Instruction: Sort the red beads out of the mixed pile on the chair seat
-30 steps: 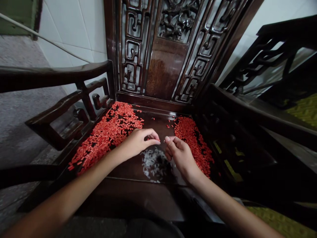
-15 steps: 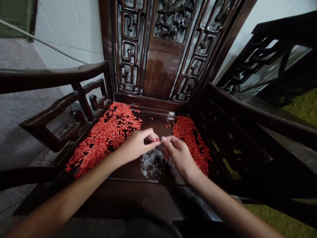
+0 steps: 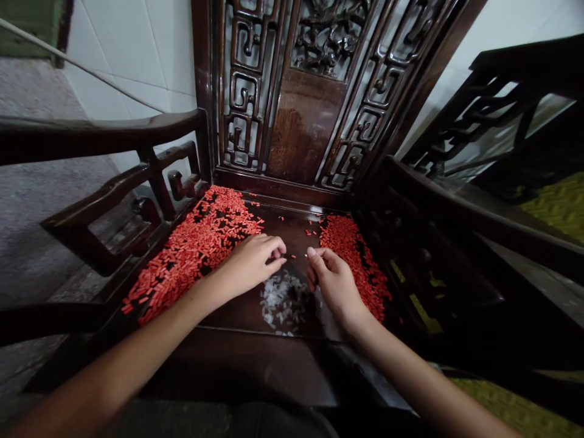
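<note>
Over a dark wooden chair seat (image 3: 237,319), my left hand (image 3: 250,263) has its thumb and forefinger apart, with nothing visible between them. My right hand (image 3: 335,283) pinches a tiny whitish piece (image 3: 306,255) at its fingertips. A single small red piece (image 3: 293,256) shows between the two hands; whether it rests on the seat or is falling I cannot tell. Just below the hands lies a loose heap of translucent white pieces (image 3: 283,298). Red tube-like pieces (image 3: 182,261) cover the seat's left side, beside my left hand. More red pieces (image 3: 342,237) spread behind my right hand.
Carved armrests flank the seat, a left armrest (image 3: 114,139) and a right armrest (image 3: 479,216). A tall latticed backrest (image 3: 303,128) rises at the far side. Another dark carved piece of furniture (image 3: 515,91) stands at the right. A cable (image 3: 91,72) runs across the upper left.
The hands were together around a red piece; now they are apart. My left fingers have let go, and the red piece shows between the hands. The view has shifted slightly.
</note>
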The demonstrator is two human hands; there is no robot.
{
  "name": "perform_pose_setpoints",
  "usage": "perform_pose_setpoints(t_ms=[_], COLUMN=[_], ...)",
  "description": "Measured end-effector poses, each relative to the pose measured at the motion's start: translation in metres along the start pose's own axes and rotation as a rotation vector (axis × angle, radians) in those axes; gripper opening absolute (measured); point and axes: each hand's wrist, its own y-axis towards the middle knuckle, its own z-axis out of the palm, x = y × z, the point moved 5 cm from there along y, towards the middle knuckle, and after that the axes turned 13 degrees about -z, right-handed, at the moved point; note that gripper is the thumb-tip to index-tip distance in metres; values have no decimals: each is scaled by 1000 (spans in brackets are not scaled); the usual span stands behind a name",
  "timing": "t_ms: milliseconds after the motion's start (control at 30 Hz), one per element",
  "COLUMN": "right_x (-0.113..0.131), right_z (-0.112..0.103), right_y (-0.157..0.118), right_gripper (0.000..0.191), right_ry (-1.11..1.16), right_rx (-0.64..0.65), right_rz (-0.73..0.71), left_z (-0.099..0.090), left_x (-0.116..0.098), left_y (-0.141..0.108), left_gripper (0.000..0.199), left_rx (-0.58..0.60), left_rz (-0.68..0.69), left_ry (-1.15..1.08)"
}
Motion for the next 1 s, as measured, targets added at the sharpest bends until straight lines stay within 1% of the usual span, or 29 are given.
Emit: perform_pose_setpoints(t_ms=[67, 133, 200, 300, 367, 500, 733, 833, 1000], right_x=[-1, -2, -5, -11, -15, -19, -18, -21, -20], right_z=[-3, -4, -3, -2, -1, 2, 9, 8, 1], right_y=[-1, -3, -5, -10, -12, -18, -28, -28, -24], right_gripper=[44, 46, 47, 45, 43, 44, 49, 49, 46], right_ry=[-4, -12, -9, 8, 16, 37, 54, 56, 27], right_rx=[-23, -19, -2, 28, 53, 85, 81, 82, 52], right_rz=[5, 12, 25, 43, 47, 62, 116, 125, 72], left_z=[0, 1, 2, 7, 11, 16, 14, 11, 9], left_x=[14, 25, 30, 30, 30, 32, 29, 25, 9], left_y=[2, 4, 5, 4, 5, 7, 8, 8, 4], left_gripper=[16, 24, 29, 31, 28, 12, 12, 12, 12], left_rx=[-42, -48, -15, 29, 37, 34, 35, 42, 147], left_rz=[-35, -65, -68, -54, -51, -38, 33, 16, -81], left_ry=[98, 142, 153, 179, 215, 249, 228, 113, -345])
